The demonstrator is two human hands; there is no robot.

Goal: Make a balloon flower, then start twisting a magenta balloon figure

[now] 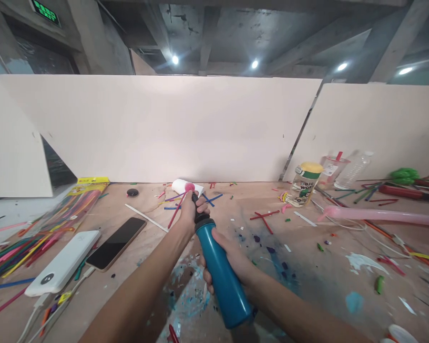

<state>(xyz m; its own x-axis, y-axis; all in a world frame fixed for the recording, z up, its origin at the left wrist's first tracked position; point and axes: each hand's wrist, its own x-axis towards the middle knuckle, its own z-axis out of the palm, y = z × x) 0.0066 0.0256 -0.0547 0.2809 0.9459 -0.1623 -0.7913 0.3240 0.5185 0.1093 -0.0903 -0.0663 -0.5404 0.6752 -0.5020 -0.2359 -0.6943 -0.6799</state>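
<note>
A: Where is the blue pump (223, 276)?

B: At six o'clock from the middle of the view, above the tabletop (241, 200), slanting so its dark nozzle (200, 212) points towards eleven.

A: What has the right hand (234, 255) got?

B: The barrel. It is wrapped right round, thumb along the top and fingers curled underneath, probably because the barrel is thick and wants a full grip.

A: And the left hand (190, 207)?

B: Closed about the nozzle end, fingers folded over. Pink rubber (189, 186), likely a balloon's, shows at the tip; I'd guess the hand sits there to hold rubber and nozzle together. Whether fingers pinch the rubber itself, I cannot tell.

A: What lies around?

B: A phone (116, 244) and a white power bank (62, 262) at eight, a yellow-lidded jar (303, 183) at three, a long pink balloon (382, 215) beyond it. Having them off to the sides seems to leave the arms room.
</note>
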